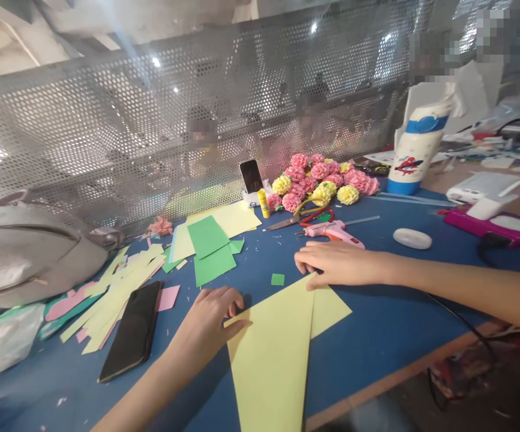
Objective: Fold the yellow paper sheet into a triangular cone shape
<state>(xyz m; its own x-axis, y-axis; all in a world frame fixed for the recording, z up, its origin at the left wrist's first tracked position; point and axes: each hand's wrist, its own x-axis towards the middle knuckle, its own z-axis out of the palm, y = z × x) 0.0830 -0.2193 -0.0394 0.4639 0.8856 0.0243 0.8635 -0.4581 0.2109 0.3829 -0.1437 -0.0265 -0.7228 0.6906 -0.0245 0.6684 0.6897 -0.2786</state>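
A yellow sheet of paper [271, 360] lies in front of me on the blue table, with a slanting edge and a lighter corner sticking out at its right like a fold. My left hand [215, 315] grips its upper left corner, thumb on top and the other fingers curled by the edge. At the upper right corner, my right hand [338, 264] holds the sheet with thumb and bent fingers. Just beyond the paper is a small green scrap [277, 279]. Behind my right hand rests a pink glue gun [331, 231], with scissors [284, 224] beside it.
Left are a black phone [134, 327], yellow paper strips [125, 294] and a grey bag [30, 252]. Green paper [215, 267], a glue stick [264, 204] and paper flowers [318, 177] lie farther back. A bottle [417, 150] and white mouse [412, 238] stand right. Perforated metal screens the back.
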